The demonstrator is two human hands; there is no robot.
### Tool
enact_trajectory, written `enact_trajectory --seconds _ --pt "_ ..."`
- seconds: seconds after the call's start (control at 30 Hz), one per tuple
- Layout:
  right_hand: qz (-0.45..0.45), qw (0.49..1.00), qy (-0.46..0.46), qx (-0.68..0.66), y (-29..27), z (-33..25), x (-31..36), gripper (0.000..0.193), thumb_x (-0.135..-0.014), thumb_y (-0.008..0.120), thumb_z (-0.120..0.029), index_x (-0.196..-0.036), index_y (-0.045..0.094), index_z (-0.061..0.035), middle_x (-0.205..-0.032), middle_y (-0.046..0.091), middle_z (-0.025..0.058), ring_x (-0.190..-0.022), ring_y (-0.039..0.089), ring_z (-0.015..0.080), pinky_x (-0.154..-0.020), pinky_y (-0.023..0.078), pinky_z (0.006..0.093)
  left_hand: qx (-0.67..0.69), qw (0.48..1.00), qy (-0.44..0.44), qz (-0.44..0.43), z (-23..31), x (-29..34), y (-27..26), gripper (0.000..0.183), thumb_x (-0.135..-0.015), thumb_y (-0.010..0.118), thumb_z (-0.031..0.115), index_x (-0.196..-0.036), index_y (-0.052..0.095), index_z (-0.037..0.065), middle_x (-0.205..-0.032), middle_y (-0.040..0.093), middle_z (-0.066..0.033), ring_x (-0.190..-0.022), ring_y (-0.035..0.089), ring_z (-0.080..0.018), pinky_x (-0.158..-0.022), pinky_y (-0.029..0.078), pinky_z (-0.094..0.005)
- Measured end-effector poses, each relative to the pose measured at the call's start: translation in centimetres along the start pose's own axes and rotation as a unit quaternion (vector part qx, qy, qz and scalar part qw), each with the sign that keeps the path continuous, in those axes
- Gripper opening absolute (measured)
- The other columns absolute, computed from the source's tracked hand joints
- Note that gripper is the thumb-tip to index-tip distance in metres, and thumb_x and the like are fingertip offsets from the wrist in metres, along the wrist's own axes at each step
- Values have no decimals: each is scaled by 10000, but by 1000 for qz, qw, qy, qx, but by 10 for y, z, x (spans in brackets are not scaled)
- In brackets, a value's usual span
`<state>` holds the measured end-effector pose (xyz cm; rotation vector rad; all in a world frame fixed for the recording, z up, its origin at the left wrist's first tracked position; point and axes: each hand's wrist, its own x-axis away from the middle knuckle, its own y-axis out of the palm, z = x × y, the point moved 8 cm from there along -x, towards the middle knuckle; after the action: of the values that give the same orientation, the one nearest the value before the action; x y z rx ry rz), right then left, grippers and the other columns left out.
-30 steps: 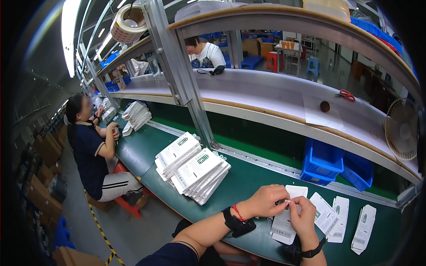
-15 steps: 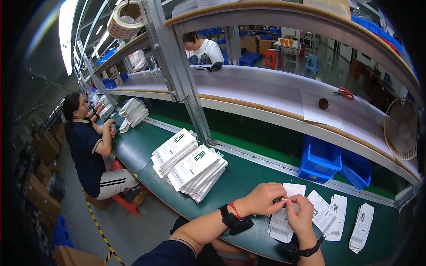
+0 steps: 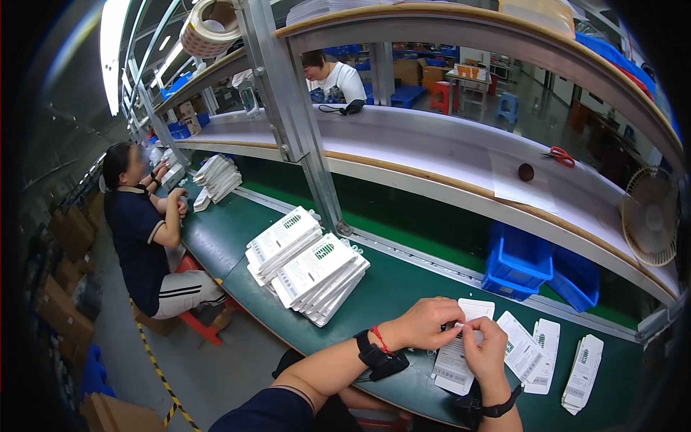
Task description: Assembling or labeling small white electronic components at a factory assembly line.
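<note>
My left hand (image 3: 430, 322) and my right hand (image 3: 486, 351) meet over the green table, fingertips pinched close together. A small white bit shows between them; what it is I cannot make out. Under the hands lies a flat white printed carton (image 3: 452, 365), with another pale card piece (image 3: 476, 309) showing above the fingers. Just right of my right hand, two white cartons with green print (image 3: 520, 345) (image 3: 548, 351) overlap. Farther right sits a narrow pile of similar cartons (image 3: 583, 374). Left of my hands, a tall stack of white cartons (image 3: 317, 272) with string loops stands on the table.
Blue plastic bins (image 3: 520, 259) sit beyond my hands, below a long shelf (image 3: 425, 147) bearing red-handled scissors (image 3: 559, 156), a brown round object (image 3: 526, 172) and a fan (image 3: 649, 216). A metal post (image 3: 288, 108) rises behind the stack. A co-worker (image 3: 147, 234) sits at the left.
My hands keep the same pinched pose over the carton, with only slight finger movement. The whole view has shifted a little.
</note>
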<state>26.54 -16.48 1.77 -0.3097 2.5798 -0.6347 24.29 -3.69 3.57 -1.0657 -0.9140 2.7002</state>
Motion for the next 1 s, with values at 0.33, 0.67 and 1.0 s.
enact_trajectory --seconds 0.33,0.67,1.0 --pt "-7 1000 -10 -23 4 -1 -2 125 -809 637 -108 -769 621 9 -720 628 137 -691 608 259 -649 455 352 -4 1000 5 16 -5 5 -3 81 -726 613 105 -768 576 47 -702 553 -98 -673 558 -301 -620 454 -380" --pt "-14 999 -26 -15 8 23 1 214 -906 558 -108 -741 527 24 -672 541 78 -647 463 133 -609 395 291 35 999 -9 15 0 8 -1 130 -711 651 120 -798 586 48 -717 544 -90 -702 543 -301 -630 444 -392" --pt "-17 999 -12 -46 8 17 -2 210 -919 559 -127 -769 545 19 -700 555 61 -677 480 123 -624 404 271 7 1000 14 26 -6 4 4 99 -728 646 99 -793 592 47 -732 559 -91 -701 542 -298 -633 443 -391"
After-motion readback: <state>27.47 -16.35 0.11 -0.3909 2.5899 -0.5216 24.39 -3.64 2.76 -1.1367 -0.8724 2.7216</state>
